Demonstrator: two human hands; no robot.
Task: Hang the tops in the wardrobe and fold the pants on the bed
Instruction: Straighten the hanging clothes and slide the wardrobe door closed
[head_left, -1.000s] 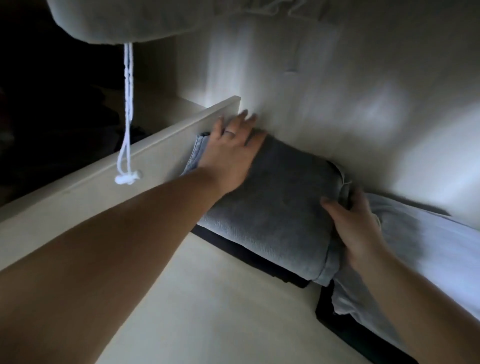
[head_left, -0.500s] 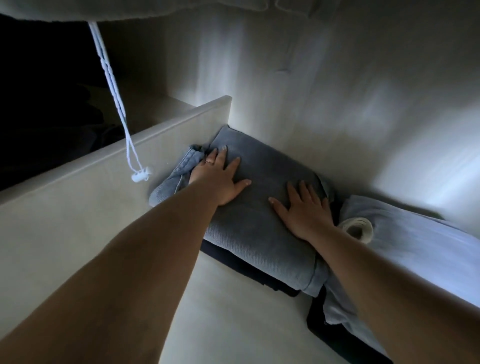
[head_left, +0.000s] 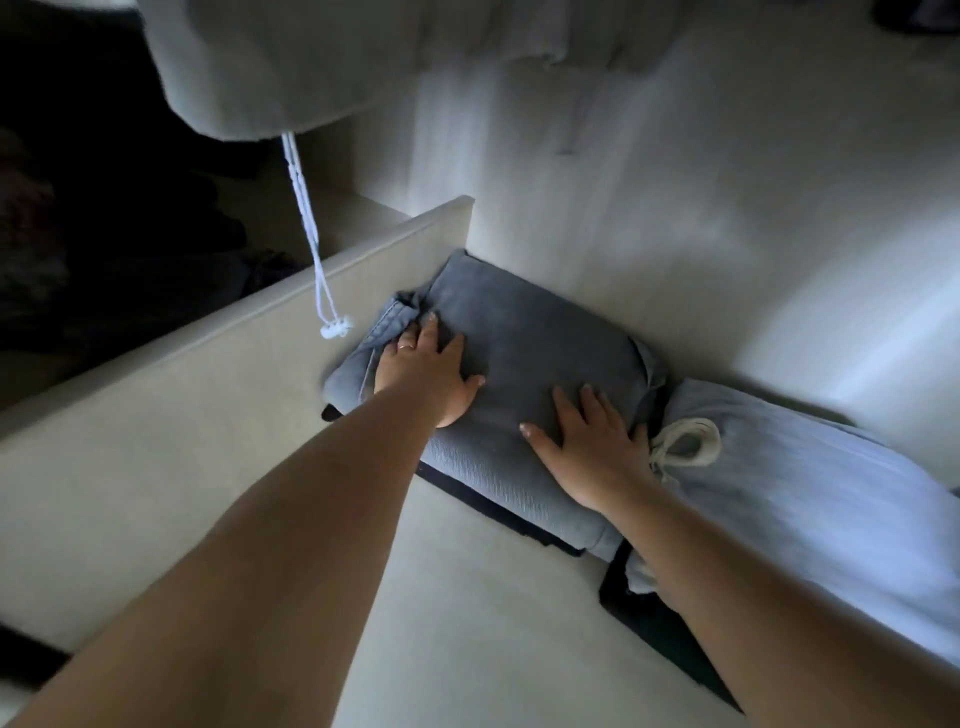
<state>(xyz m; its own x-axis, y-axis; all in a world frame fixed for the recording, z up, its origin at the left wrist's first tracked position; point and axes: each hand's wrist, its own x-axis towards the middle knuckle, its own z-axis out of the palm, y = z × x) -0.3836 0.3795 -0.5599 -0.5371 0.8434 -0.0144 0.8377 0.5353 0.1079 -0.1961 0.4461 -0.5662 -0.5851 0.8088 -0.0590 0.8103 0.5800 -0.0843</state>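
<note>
Folded grey-blue pants (head_left: 524, 338) lie on a wardrobe shelf (head_left: 467, 623), on top of a dark folded garment (head_left: 498, 512), pushed into the back left corner. My left hand (head_left: 426, 371), with a ring on one finger, lies flat on their left end, fingers spread. Flat on their right front part rests my right hand (head_left: 587, 447). Folded pale pants (head_left: 810, 499) with a white drawstring (head_left: 685, 447) sit just to the right, also over dark cloth.
A pale upright divider panel (head_left: 249, 384) bounds the shelf on the left; beyond it the wardrobe is dark. A light garment (head_left: 270, 67) hangs overhead, its white cord (head_left: 317, 270) dangling above the divider. The back wall (head_left: 675, 218) is close behind the pants.
A second ago my left hand was at the back corner and my right gripped the pants' right end. Both hands have drawn back and now lie flat on top of the pants.
</note>
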